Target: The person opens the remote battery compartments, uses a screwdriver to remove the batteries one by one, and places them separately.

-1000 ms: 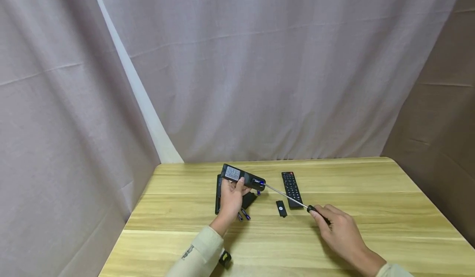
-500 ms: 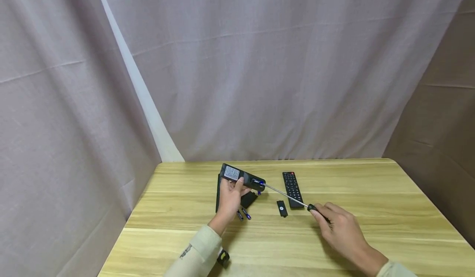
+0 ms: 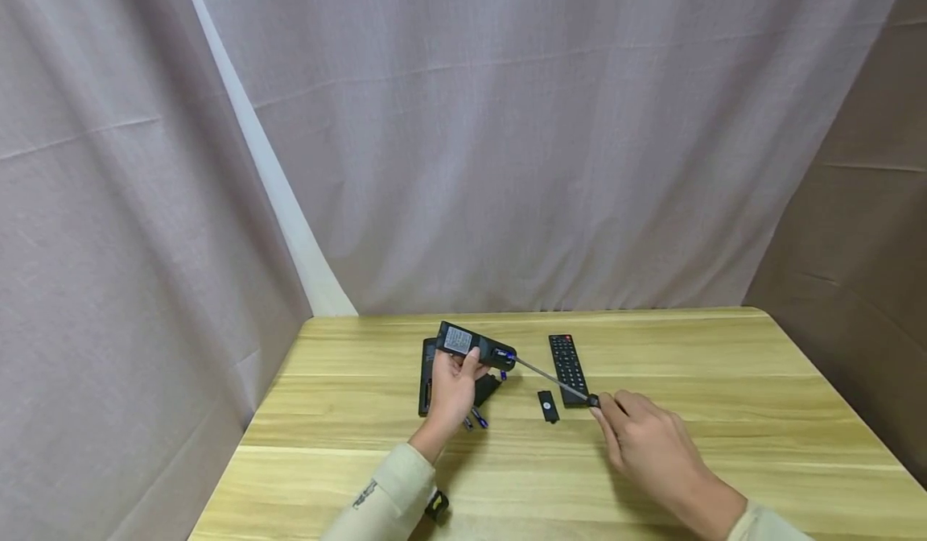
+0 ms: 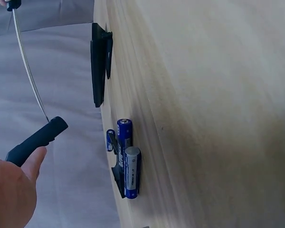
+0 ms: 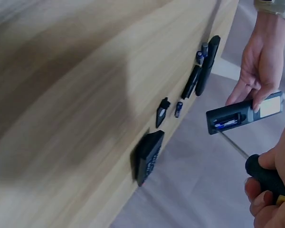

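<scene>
Slim steel screwdriver shaft (image 3: pixel 552 377) in black remote (image 3: pixel 474 346)

Screwdriver (image 3: pixel 554 381) handle hidden inside right hand (image 3: pixel 644 440)

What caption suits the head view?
Left hand holds a remote while the right hand probes its battery bay with a screwdriver.

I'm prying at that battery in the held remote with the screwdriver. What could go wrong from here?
The screwdriver tip sits in the open battery bay of the remote, which only the left hand steadies in the air: a slip could gouge the bay or reach the fingers. A freed battery might drop and roll among the loose batteries on the table.
</scene>
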Motion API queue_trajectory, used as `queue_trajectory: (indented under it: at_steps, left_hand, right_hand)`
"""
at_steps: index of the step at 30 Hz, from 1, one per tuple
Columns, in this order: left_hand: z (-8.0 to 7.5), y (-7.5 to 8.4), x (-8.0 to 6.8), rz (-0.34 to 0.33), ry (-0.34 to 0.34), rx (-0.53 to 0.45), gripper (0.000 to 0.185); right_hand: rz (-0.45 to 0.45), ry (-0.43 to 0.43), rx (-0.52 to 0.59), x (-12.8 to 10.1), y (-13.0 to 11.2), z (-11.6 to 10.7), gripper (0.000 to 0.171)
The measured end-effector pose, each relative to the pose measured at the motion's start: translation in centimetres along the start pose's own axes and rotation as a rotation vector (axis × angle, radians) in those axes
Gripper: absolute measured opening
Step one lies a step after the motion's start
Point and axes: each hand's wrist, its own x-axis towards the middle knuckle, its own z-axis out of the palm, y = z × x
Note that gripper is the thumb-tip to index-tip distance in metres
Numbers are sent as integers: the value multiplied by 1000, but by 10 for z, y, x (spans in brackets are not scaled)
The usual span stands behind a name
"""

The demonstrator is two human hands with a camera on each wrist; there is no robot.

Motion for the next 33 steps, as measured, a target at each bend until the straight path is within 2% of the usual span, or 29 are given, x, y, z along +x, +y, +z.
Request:
queue_trajectory:
  at_steps: [6, 11, 15, 17, 25, 33]
  left_hand:
    - [-3, -1, -1, 12, 15, 5, 33]
    - [-9, -5, 4, -37, 64, -90, 31]
    - [-12, -6, 7, -48, 62, -172, 33]
    - [-12, -5, 8, -47, 53, -182, 33]
    - [-12, -6, 5, -45, 64, -135, 31]
    - [-10, -3, 2, -9, 13, -58, 36]
  right_hand:
    - [-15, -19, 11, 4, -3, 1, 69]
    - [30, -12, 73, 1, 2, 6, 68]
    - [55, -5, 117, -3, 8, 9, 69]
    - [58, 0, 131, -5, 11, 11, 69]
    - [24, 21, 127, -5, 15, 15, 66]
    - [-102, 34, 51, 7, 12, 13, 60]
